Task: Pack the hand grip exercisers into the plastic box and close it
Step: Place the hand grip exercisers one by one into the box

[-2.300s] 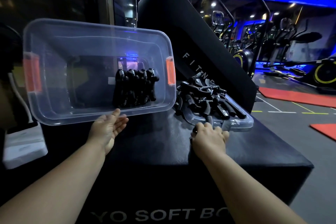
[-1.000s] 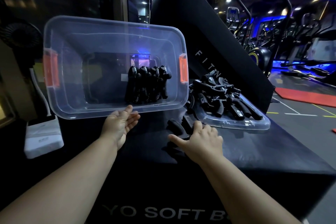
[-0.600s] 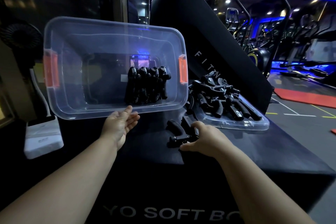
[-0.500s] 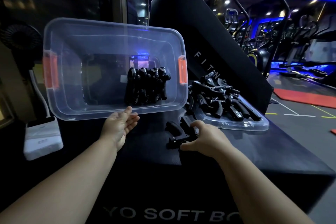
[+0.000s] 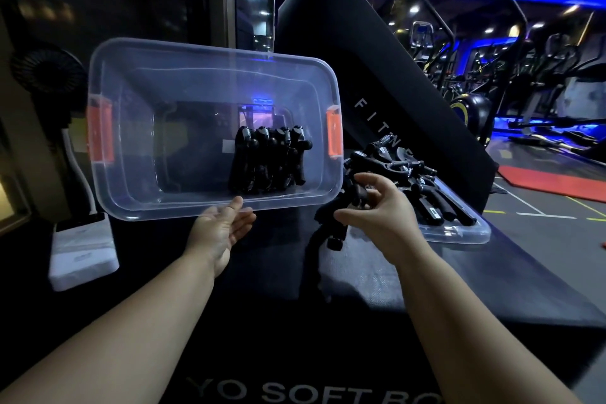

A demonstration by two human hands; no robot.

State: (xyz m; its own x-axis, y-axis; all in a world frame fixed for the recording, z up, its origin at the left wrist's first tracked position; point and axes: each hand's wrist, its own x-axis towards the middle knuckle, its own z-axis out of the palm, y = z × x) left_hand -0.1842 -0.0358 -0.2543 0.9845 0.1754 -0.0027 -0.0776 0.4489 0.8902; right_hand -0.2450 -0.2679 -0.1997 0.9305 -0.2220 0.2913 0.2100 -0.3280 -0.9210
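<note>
**Gripping an exerciser just right of the tilted box**

Curled round a black hand grip exerciser [image 5: 337,226], the right grip [image 5: 377,210] holds it above the surface [image 5: 328,305], thumb toward 9 o'clock and fingers bent over the top. The handles hang out of the grip toward 7 o'clock. Whether it holds one exerciser or two is too dark to tell.

At 9 o'clock from it, the left grip [image 5: 223,229] lies released, palm up and fingers straight, its fingertips touching the lower rim of the plastic box [image 5: 137,180].

The clear box is tipped up on its long side with its opening facing the person. A row of four exercisers [image 5: 269,159] stands inside, toward the 4 o'clock part of its floor, springs up. An orange latch [image 5: 100,133] sits on the 9 o'clock end and another [image 5: 334,131] on the 3 o'clock end.

At 3 o'clock from the box, the clear lid [image 5: 459,234] lies flat on the surface and carries a pile of exercisers [image 5: 403,174].

At 9 o'clock from the left grip are a white block [image 5: 82,252] and, above it, a small fan [image 5: 46,72]. Gym machines [image 5: 524,82] stand far off at 2 o'clock.
</note>
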